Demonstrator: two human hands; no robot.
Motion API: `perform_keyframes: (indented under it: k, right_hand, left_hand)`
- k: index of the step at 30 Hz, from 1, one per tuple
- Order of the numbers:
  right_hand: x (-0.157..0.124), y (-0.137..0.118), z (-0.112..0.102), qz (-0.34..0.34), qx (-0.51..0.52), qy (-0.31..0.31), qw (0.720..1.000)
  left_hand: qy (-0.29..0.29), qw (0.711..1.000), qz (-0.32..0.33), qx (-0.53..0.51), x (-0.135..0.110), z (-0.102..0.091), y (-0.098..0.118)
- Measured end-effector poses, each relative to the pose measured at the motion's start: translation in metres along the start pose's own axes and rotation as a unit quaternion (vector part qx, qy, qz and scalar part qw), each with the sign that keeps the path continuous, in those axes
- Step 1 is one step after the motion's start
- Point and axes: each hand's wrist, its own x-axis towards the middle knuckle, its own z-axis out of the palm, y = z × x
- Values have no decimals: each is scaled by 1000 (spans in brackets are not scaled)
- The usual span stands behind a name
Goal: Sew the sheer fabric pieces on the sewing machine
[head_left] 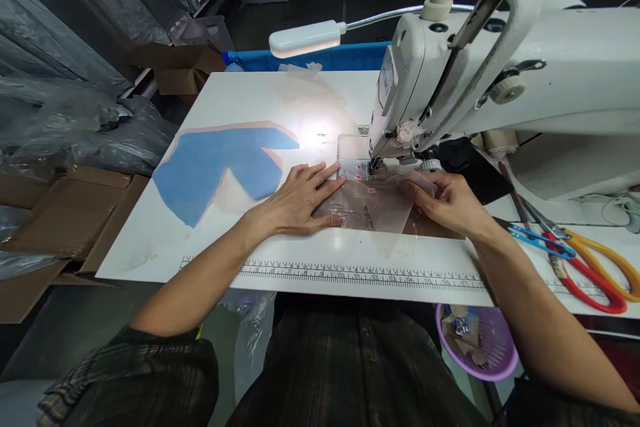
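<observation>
A thin, see-through sheet of fabric [370,207] lies on the white sewing table, partly under the presser foot [375,165] of a sewing machine [430,73]. My left hand [307,199] rests flat with fingers spread, its fingertips on the sheet's left edge. My right hand [447,200] pinches the right edge of the sheet between thumb and fingers, close to the presser foot. Small red marks show on the sheet near the needle. Left of my left hand lies a blue cut piece [220,163] with a pale pink layer beneath it.
Red-handled scissors [587,280], yellow-handled scissors [607,257] and a blue-handled tool [543,240] lie at the right. A lamp [306,39] shines from behind. A ruler strip [345,275] runs along the front edge. Below stands a purple basket [505,353]; cardboard boxes [70,213] are left.
</observation>
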Motion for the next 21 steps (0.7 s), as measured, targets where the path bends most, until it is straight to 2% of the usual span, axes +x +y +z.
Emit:
perform_keyframes:
  k: [2, 4, 6, 8, 11, 15, 18, 21]
  right_hand:
    - [-1, -3, 1, -1, 45, -7, 999]
    - [-2, -8, 3, 16, 92, -30, 995]
    - [-3, -12, 3, 36, 108, -62, 992]
    - [-4, -14, 2, 47, 91, -73, 992]
    - [-4, -12, 0, 40, 59, -48, 996]
    - [-1, -8, 2, -9, 37, -13, 999]
    - [1, -10, 6, -52, 29, -21, 998]
    - [1, -16, 9, -33, 58, -57, 996]
  left_hand:
    - [14, 1000, 13, -2, 1, 0, 0]
    - [27, 998, 61, -14, 3, 0, 5]
    - [15, 992, 119, -29, 5, 0, 14]
    - [-14, 988, 150, -26, 6, 0, 25]
    - [-40, 990, 138, 5, 5, -1, 40]
    - [-26, 992, 119, 15, 2, -1, 46]
    - [-14, 992, 129, -4, 2, 4, 43]
    - [-17, 994, 104, -26, 6, 9, 38]
